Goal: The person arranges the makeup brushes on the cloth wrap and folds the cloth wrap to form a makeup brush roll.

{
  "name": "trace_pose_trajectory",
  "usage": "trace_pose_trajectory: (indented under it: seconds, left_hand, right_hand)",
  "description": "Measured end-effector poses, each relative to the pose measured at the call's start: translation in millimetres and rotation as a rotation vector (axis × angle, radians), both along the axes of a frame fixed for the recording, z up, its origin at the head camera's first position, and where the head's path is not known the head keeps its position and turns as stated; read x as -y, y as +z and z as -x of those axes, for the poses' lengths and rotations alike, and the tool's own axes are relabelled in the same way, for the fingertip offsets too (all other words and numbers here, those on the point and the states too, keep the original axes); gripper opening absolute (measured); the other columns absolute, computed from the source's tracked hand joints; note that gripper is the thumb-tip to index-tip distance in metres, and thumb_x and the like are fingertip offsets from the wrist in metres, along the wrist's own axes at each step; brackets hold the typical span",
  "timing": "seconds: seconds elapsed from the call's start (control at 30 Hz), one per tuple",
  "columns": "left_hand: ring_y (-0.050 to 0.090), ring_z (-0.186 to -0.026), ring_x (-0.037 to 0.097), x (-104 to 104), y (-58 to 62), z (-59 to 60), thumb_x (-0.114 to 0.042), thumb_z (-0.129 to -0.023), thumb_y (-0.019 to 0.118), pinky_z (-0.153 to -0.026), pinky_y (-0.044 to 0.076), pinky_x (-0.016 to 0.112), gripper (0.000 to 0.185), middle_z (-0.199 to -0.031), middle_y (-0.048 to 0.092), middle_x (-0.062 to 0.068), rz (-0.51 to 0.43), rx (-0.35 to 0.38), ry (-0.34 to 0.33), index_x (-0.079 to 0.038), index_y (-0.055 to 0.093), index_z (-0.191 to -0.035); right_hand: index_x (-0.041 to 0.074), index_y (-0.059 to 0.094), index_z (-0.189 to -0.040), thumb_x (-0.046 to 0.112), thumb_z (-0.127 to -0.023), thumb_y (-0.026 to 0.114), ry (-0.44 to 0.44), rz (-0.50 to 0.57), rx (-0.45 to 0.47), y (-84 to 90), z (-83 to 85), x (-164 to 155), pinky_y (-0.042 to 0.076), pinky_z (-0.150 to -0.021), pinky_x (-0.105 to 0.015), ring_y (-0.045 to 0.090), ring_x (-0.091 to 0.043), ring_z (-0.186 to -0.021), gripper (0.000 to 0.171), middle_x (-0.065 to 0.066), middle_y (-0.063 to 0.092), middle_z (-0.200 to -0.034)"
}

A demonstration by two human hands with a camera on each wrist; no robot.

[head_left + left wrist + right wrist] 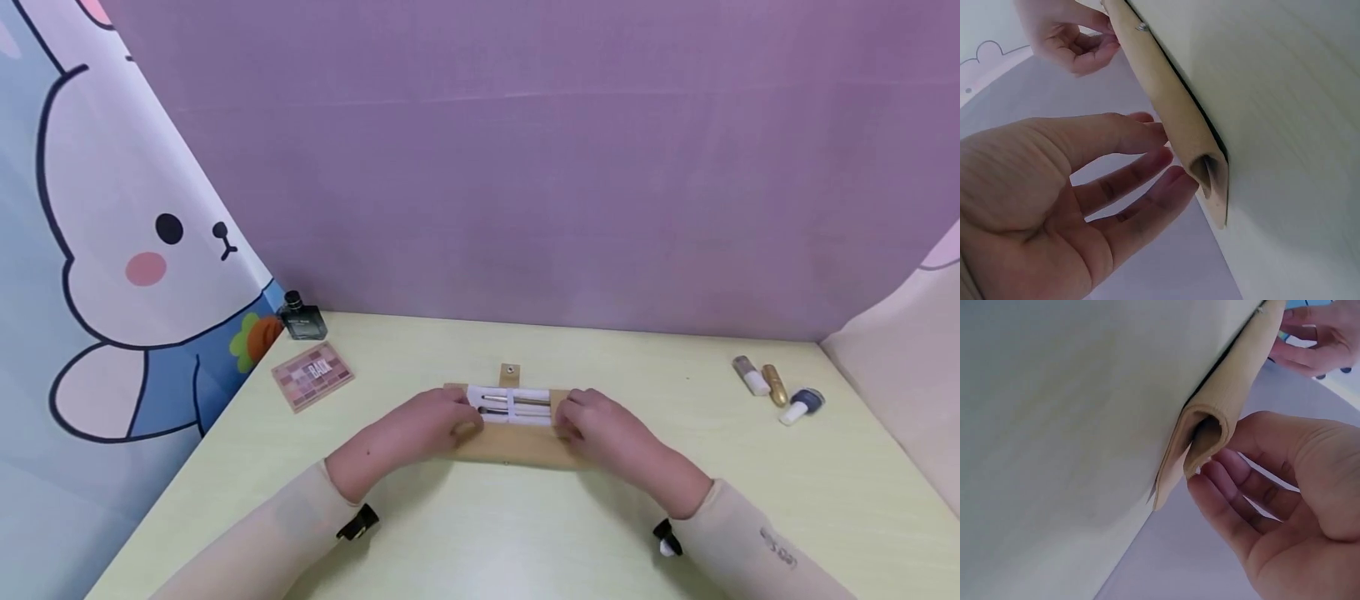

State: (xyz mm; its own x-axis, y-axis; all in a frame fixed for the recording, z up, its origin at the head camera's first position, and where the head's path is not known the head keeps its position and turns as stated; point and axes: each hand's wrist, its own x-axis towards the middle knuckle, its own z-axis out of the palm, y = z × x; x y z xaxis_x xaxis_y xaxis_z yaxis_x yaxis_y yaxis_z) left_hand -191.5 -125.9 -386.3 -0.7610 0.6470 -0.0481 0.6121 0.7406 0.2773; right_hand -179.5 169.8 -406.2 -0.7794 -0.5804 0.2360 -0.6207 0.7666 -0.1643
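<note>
A tan fabric brush pouch (510, 446) lies on the pale table (480, 533), its near edge folded up. Slim brushes (513, 404) sit under a white band inside, and a tab with a snap (509, 374) sticks out at the far edge. My left hand (427, 425) is at the pouch's left end. In the left wrist view its nearly straight fingers (1147, 187) touch the folded pouch (1172, 106). My right hand (600, 429) is at the right end, and its fingertips (1210, 481) touch the fold (1222, 406). Both thumbs are hidden.
A pink eyeshadow palette (312, 374) and a black bottle (301, 318) lie at the back left. Two small tubes (750, 375) and a blue-capped bottle (802, 406) lie at the back right. A purple backdrop stands behind, with a cartoon curtain at left.
</note>
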Motion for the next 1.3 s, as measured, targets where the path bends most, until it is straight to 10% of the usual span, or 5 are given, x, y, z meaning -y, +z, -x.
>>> trace_pose_trajectory:
  seconds: [0.2, 0.73, 1.0, 1.3]
  left_hand:
    - [0.061, -0.086, 0.01, 3.4, -0.2, -5.9, -0.007, -0.097, 0.077, -0.079, 0.056, 0.022, 0.02, -0.108, 0.078, 0.006, 0.017, -0.011, -0.076, -0.008, 0.082, -0.116]
    - [0.066, -0.12, 0.023, 12.4, -5.5, -7.5, -0.019, -0.092, 0.085, -0.106, 0.058, 0.038, 0.043, -0.133, 0.074, 0.005, 0.122, 0.018, -0.077, -0.013, 0.076, -0.134]
    - [0.055, -0.081, 0.008, 17.4, -6.5, 2.3, -0.011, -0.097, 0.075, -0.076, 0.053, 0.024, 0.005, -0.093, 0.067, -0.005, 0.022, 0.029, -0.127, -0.014, 0.075, -0.102]
    - [0.042, -0.069, 0.004, 23.9, 1.4, 3.7, -0.01, -0.101, 0.066, -0.066, 0.039, 0.021, 0.01, -0.089, 0.06, -0.006, -0.045, 0.161, -0.096, -0.017, 0.064, -0.095]
  right_hand:
    - [0.008, 0.077, -0.097, -0.005, -0.083, 0.084, 0.065, -0.021, -0.083, -0.2, -8.2, -0.1, 0.062, -0.076, -0.025, 0.068, -0.013, -0.085, 0.02, 0.0, 0.071, -0.092]
    - [0.013, 0.076, -0.104, 0.028, -0.086, 0.091, 0.133, -0.126, -0.04, -0.3, -22.7, -3.3, 0.053, -0.069, -0.022, 0.053, -0.006, -0.082, 0.028, 0.005, 0.065, -0.093]
    - [0.012, 0.078, -0.101, 0.012, -0.092, 0.082, 0.166, -0.106, -0.129, -1.4, -23.3, -3.7, 0.058, -0.071, -0.024, 0.062, -0.011, -0.08, 0.01, 0.001, 0.071, -0.091]
    - [0.007, 0.076, -0.113, 0.007, -0.1, 0.072, 0.162, -0.011, 0.03, 4.2, -23.4, -8.9, 0.065, -0.081, -0.03, 0.075, -0.016, -0.094, 0.014, -0.003, 0.079, -0.104]
